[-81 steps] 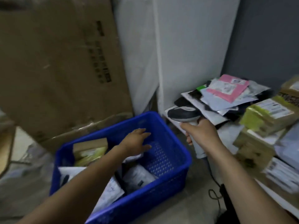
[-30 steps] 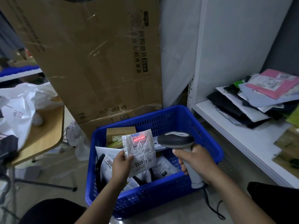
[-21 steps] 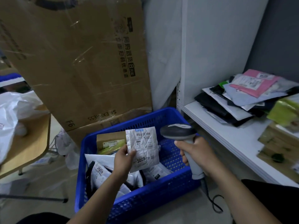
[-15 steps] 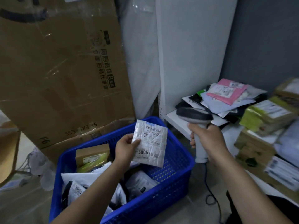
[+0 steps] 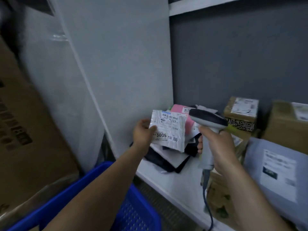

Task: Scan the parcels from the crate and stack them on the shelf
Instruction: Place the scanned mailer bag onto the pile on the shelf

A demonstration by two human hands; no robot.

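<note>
Pinching parcel [image 5: 168,130], left hand [image 5: 143,132] outstretched

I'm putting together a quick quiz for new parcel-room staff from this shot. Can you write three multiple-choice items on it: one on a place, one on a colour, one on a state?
1. Where is the white parcel marked 3005?
A. Flat on the floor.
B. Held up by the left hand in front of the shelf.
C. Tucked under the right arm.

2. What colour is the mailer that shows just behind that parcel?
A. Pink.
B. Orange.
C. Purple.

3. What is the right hand doing?
A. Hanging open.
B. Pressing flat on the shelf.
C. Gripping the barcode scanner.

Answers:
1 B: the thumb pinches the parcel's left edge, and the parcel is in the air.
2 A: pink shows above and to the right of the parcel.
3 C: the hand is wrapped round the scanner's handle.
</note>
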